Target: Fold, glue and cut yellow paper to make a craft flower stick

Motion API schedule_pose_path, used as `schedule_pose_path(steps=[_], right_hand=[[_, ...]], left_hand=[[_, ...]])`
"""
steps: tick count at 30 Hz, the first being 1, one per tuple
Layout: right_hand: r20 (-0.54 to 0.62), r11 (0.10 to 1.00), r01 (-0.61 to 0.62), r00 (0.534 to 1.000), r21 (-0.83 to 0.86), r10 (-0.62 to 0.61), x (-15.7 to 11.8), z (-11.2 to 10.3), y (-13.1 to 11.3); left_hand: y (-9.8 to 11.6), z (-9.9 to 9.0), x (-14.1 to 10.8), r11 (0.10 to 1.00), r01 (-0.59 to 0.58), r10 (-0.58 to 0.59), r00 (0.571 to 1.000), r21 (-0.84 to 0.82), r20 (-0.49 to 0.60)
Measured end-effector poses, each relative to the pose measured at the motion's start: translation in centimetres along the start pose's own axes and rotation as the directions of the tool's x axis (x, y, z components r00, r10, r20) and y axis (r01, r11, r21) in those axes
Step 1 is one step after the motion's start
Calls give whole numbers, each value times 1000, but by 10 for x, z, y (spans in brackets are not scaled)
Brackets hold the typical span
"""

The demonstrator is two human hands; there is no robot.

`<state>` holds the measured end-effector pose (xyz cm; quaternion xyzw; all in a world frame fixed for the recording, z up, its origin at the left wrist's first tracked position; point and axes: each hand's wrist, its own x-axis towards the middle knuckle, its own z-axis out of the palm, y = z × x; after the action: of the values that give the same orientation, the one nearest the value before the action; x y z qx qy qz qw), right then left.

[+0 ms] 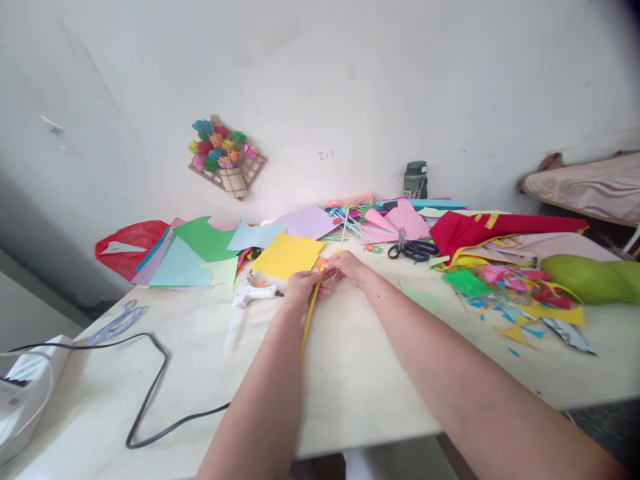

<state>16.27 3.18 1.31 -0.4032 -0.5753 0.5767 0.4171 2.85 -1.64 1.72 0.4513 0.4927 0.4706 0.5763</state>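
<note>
Near the middle of the table, my left hand [303,288] is closed on a thin yellow strip [309,320] that hangs down toward the front edge. My right hand [349,268] meets it from the right, its fingers pinched on a small orange piece [321,265] at the strip's top. The yellow sheet [287,256] lies just behind my left hand. A white glue gun [255,293] rests left of my left hand. Dark-handled scissors [413,250] lie behind and right of my right hand.
Coloured sheets [183,257] cover the back left. At the right are red cloth [470,233], paper scraps [520,287] and a green object [575,277]. A bottle [415,180] stands by the wall. A black cord [157,380] runs from a power strip [43,373] across the left.
</note>
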Motion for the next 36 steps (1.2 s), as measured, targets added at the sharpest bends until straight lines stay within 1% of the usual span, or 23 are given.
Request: schedule_pose_path(steps=[7, 10, 15, 22, 29, 36], right_hand=[[-7, 1000, -1, 1000, 2, 1, -1, 1, -1], [22, 999, 13, 1000, 31, -13, 0, -2, 1], [64, 998, -25, 998, 65, 21, 1, -5, 2], [37, 995, -45, 998, 91, 42, 1, -6, 1], [4, 995, -27, 1000, 99, 27, 3, -5, 5], [17, 996, -2, 1000, 91, 0, 2, -4, 5]], left_hand=[[1, 0, 0, 1000, 5, -5, 1000, 0, -5], [1, 0, 0, 1000, -10, 10, 1000, -12, -1], [0, 0, 0, 1000, -17, 17, 1000, -14, 4], [-2, 0, 1, 999, -29, 30, 1000, -26, 9], [-2, 0, 1, 999, -38, 39, 999, -25, 9], [-2, 0, 3, 999, -33, 33, 999, -2, 11]])
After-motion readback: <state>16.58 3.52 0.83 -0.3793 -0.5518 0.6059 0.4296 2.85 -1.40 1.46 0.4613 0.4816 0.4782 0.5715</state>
